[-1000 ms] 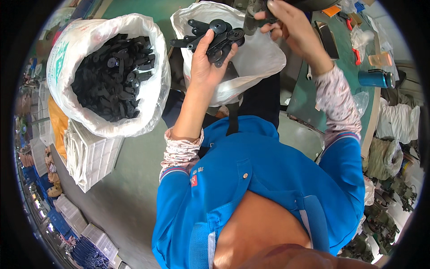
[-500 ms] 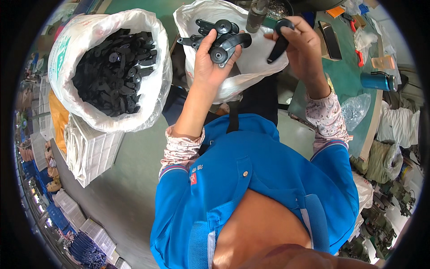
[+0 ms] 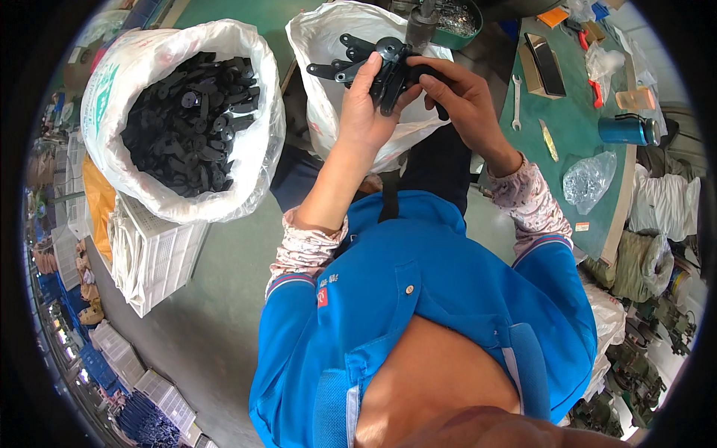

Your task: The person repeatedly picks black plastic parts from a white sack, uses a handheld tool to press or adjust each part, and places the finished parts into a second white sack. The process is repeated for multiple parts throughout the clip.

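Over the mouth of a white plastic sack [image 3: 317,123], the left hand [image 3: 364,123] holds a fanned bunch of black lever arms [image 3: 388,49], fingers partly curled around them, seemingly to keep them gathered within the other hand's reach. The right hand [image 3: 472,101] has its fingers nearly closed on another black lever [image 3: 442,111], beside the bunch. At left, a fuller sack [image 3: 258,160], its rim spread wide, holds a heap of similar black parts [image 3: 183,134]; a green tub [image 3: 457,40] holds small metal pieces [image 3: 452,16].
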`<control>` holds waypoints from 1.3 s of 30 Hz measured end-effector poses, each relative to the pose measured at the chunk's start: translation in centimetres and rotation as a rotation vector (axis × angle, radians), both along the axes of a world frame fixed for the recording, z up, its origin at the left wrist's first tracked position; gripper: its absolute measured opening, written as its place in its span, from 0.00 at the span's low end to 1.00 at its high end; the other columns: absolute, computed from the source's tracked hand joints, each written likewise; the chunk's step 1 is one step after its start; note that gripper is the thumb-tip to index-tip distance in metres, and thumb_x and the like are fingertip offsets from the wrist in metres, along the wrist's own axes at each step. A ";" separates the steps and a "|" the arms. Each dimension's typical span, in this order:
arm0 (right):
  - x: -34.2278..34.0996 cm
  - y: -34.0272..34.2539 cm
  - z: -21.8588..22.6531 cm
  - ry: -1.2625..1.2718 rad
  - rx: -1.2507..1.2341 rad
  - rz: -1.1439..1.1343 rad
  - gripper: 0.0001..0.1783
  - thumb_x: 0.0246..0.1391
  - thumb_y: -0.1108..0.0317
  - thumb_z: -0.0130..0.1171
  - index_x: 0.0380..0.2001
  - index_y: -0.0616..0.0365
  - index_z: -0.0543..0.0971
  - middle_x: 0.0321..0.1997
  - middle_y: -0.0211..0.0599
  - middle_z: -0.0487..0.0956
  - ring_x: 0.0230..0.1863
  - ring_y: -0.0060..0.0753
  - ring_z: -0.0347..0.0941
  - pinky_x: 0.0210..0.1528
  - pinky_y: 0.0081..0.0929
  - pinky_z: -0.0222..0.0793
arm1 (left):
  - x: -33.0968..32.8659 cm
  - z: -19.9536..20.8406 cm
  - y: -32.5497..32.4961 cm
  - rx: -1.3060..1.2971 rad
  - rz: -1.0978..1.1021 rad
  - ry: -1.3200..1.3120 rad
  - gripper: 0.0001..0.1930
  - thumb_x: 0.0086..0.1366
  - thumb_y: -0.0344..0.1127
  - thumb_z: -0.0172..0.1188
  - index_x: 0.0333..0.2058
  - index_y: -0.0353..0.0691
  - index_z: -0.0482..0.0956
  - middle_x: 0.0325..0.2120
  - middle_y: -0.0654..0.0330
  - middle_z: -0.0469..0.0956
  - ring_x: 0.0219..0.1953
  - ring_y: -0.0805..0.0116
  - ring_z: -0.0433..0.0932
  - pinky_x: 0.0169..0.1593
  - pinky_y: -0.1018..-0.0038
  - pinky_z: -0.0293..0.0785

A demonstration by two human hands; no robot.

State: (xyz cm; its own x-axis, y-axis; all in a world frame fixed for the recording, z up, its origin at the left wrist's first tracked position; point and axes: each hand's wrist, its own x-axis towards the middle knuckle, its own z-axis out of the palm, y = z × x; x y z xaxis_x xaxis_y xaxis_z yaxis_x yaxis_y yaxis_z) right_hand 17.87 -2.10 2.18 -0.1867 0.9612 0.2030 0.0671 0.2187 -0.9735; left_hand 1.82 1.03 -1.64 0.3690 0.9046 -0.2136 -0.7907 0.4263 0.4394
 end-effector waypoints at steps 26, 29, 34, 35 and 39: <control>2.1 10.9 9.2 0.104 -0.359 -0.048 0.13 0.62 0.70 0.48 0.44 0.69 0.73 0.27 0.36 0.79 0.14 0.21 0.71 0.12 0.15 0.66 | -1.5 0.0 0.9 -0.079 0.071 -0.237 0.20 0.62 0.32 0.57 0.49 0.29 0.64 0.47 0.42 0.70 0.53 0.45 0.70 0.60 0.47 0.66; 4.2 7.4 4.7 0.113 -0.355 -0.042 0.22 0.58 0.63 0.56 0.54 0.60 0.71 0.40 0.36 0.80 0.33 0.21 0.76 0.36 0.18 0.71 | -1.4 0.5 1.0 -0.080 0.084 -0.218 0.18 0.63 0.33 0.57 0.47 0.31 0.66 0.45 0.46 0.72 0.50 0.50 0.72 0.59 0.48 0.68; 0.4 1.1 0.6 -0.945 0.849 -0.045 0.28 0.43 0.71 0.66 0.51 0.51 0.74 0.57 0.44 0.69 0.48 0.39 0.73 0.50 0.36 0.70 | -0.8 -0.5 1.2 -0.103 -0.009 -0.164 0.14 0.63 0.36 0.57 0.44 0.35 0.70 0.40 0.53 0.75 0.46 0.60 0.75 0.52 0.58 0.75; -0.1 0.9 0.1 -0.880 0.829 0.057 0.29 0.39 0.74 0.63 0.49 0.48 0.74 0.58 0.41 0.68 0.54 0.47 0.68 0.56 0.41 0.65 | -0.7 -0.8 1.1 -0.095 -0.029 -0.138 0.15 0.64 0.38 0.56 0.44 0.35 0.70 0.40 0.54 0.76 0.46 0.61 0.75 0.51 0.60 0.74; -0.1 1.3 -0.1 -0.907 1.054 0.167 0.26 0.40 0.75 0.60 0.48 0.51 0.75 0.54 0.41 0.71 0.50 0.43 0.72 0.54 0.40 0.67 | -0.5 0.7 0.2 -0.091 -0.069 -0.025 0.18 0.65 0.44 0.54 0.45 0.35 0.70 0.40 0.54 0.76 0.45 0.62 0.76 0.48 0.67 0.74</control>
State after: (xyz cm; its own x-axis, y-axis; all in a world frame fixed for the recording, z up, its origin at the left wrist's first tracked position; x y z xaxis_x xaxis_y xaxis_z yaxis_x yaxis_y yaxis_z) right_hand 17.78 -0.79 2.04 -0.7362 0.3875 0.5548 0.4773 0.8785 0.0198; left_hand 1.28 1.21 -0.91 0.4364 0.8538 -0.2838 -0.7683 0.5178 0.3763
